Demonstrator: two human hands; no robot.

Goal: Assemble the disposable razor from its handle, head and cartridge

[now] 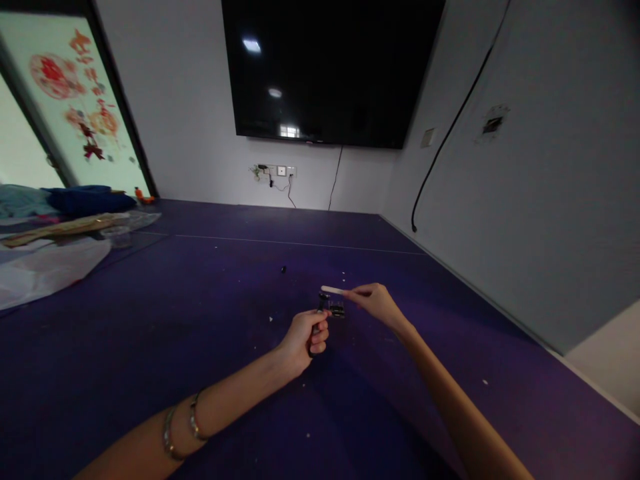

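Observation:
My left hand (305, 337) is closed around a slim dark handle whose black head (323, 297) stands up above the fist; its exact kind is too small to make out. Between finger and thumb, my right hand (374, 301) pinches a flat pale stick (332, 290). The stick's far end lies just above the black head, and I cannot tell whether they touch. Right beside the left fingertips is a small dark rectangular piece (337, 311) with a lighter edge. My palms and the lower part of the handle are mostly hidden.
Purple floor (210, 360) carries several white scraps and a small black piece (283, 269). Blue cloth (90, 199) and white plastic sheeting (55, 267) lie at left. A television (330, 73) hangs on the wall; a black cable (453, 127) dangles at right.

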